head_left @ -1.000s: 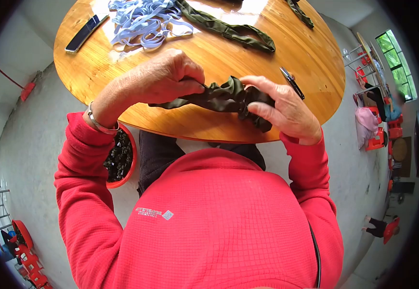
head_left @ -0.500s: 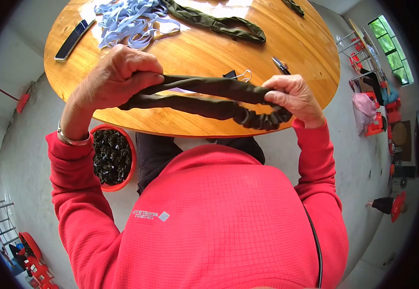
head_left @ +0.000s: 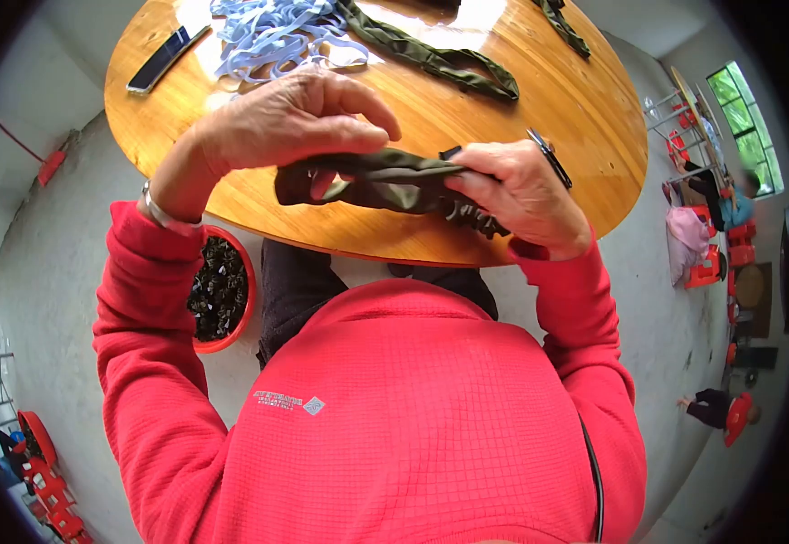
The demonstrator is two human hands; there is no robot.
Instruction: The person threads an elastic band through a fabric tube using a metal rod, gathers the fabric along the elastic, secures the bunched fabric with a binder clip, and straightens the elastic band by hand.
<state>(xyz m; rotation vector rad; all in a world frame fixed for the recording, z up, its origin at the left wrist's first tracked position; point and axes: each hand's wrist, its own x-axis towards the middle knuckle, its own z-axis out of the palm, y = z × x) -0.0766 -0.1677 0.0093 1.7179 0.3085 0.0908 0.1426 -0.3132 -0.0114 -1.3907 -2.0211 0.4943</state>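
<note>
A dark green fabric band (head_left: pixel 385 181), with a gathered stretch at its right end, hangs over the near edge of the wooden table (head_left: pixel 585 163). My right hand (head_left: pixel 521 195) is closed on the band's right part, thumb and fingers pinching it. At the band's left end is my left hand (head_left: pixel 299 118), its thumb and forefinger apart above the cloth; some of its lower fingers are inside the loop. Beyond them lie another green band (head_left: pixel 440 63) and a heap of light blue elastic strips (head_left: pixel 277 36).
A phone (head_left: pixel 159 63) lies at the table's left, and small black snips (head_left: pixel 549 156) lie at the right. Below the left edge stands a red basin (head_left: pixel 222 290) of dark gathered pieces. Other people (head_left: pixel 735 204) and red stools (head_left: pixel 707 267) are at the far right.
The band was stretched between both hands half a second ago and is now slack and shorter. My left hand has loosened its pinch, and my right hand has moved slightly left.
</note>
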